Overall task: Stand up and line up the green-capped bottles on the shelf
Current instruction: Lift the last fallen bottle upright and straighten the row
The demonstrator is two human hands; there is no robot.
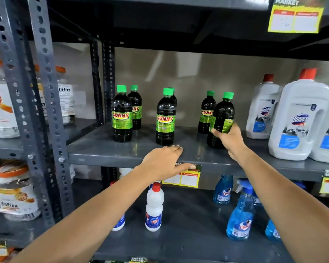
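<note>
Left hand [164,161] lies flat on shelf edge [106,158]; right hand [228,138] grips tilted green-capped bottle [221,118]

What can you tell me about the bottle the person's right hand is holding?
The held bottle is dark, seemingly plastic, with a bright green cap and a green label turned partly away. It leans slightly to the right at the shelf's front, right of the other green-capped bottles. The right hand wraps its lower body; whether its base touches the shelf is unclear.
</note>
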